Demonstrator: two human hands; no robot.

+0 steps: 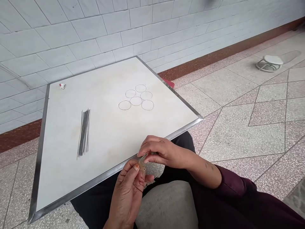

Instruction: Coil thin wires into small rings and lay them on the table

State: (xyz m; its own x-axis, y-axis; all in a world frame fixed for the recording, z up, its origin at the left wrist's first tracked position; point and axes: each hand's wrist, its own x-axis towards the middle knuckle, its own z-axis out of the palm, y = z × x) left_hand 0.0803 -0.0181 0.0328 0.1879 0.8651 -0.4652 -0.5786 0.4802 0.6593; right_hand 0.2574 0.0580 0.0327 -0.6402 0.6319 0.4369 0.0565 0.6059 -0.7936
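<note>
My left hand (126, 194) and my right hand (159, 151) meet just past the near metal edge of a white board (66, 165). Between their fingertips they pinch a thin, pale wire loop (152, 168), which has a small amber-coloured wrapped part at the join. The fingers partly hide that join. A bundle of thin dark rods (84, 133) lies on the board to the left of both hands. Several pencil-drawn circles (135, 97) are grouped farther up the board. A tiny red-and-white object (62, 86) sits near its far left corner.
The board rests across my dark-trousered lap, with a grey cushion (166, 206) below my hands. A white tiled wall (83, 28) stands behind it. A small white wire-based stand (269, 63) sits on the patterned tile floor (238, 133), and a red item (169, 83) shows behind the board.
</note>
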